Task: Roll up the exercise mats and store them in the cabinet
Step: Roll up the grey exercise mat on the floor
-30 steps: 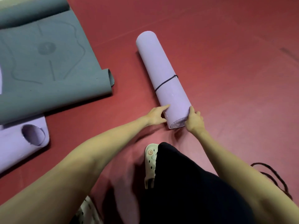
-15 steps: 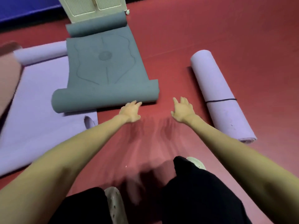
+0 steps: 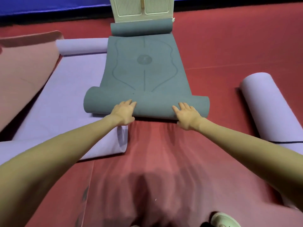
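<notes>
Both hands are down on the grey mat (image 3: 144, 68), centre of the frame, right on its near curled end. Left hand (image 3: 123, 111) sits flat on the left part of that roll, fingers straight and close together, pointing up the frame. Right hand (image 3: 186, 113) mirrors it toward the right end, fingers a little fanned, palm on the curl. Nothing is pinched; it's palms and fingers pressing.

The mat runs up the middle to the cabinet (image 3: 142, 9) at top centre, and its far end is curled too. It looks soft, springy foam with a matte, grippy face, light enough for palms alone. My read: that curl wants to spring open, so even pressure from both hands, set well apart across the width, should keep the roll tight and straight.

A lilac mat (image 3: 65, 95) lies flat under its left edge, a pink mat (image 3: 24, 66) at far left, and a rolled lilac mat (image 3: 268, 108) at the right edge.
</notes>
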A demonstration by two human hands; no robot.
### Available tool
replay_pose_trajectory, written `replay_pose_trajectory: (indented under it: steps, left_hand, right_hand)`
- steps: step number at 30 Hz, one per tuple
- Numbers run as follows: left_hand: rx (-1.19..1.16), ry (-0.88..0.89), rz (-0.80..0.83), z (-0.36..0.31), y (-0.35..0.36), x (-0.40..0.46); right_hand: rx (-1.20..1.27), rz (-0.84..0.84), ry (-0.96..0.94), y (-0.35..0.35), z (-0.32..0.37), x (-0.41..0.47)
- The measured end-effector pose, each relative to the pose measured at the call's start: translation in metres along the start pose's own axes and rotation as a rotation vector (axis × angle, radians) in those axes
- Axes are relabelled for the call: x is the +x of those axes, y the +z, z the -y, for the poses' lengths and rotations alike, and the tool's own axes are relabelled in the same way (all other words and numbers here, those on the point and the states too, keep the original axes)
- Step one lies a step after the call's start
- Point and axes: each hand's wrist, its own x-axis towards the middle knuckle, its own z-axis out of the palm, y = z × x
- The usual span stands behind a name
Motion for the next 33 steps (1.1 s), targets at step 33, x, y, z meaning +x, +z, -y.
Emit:
replay_pose_trajectory:
  steps: [33]
  left_hand:
    - [0.004,-0.017,-0.094,-0.096,0.049,0.101]
  right_hand:
    - [-0.116,-0.292,0.241,0.120,-0.140,0.031]
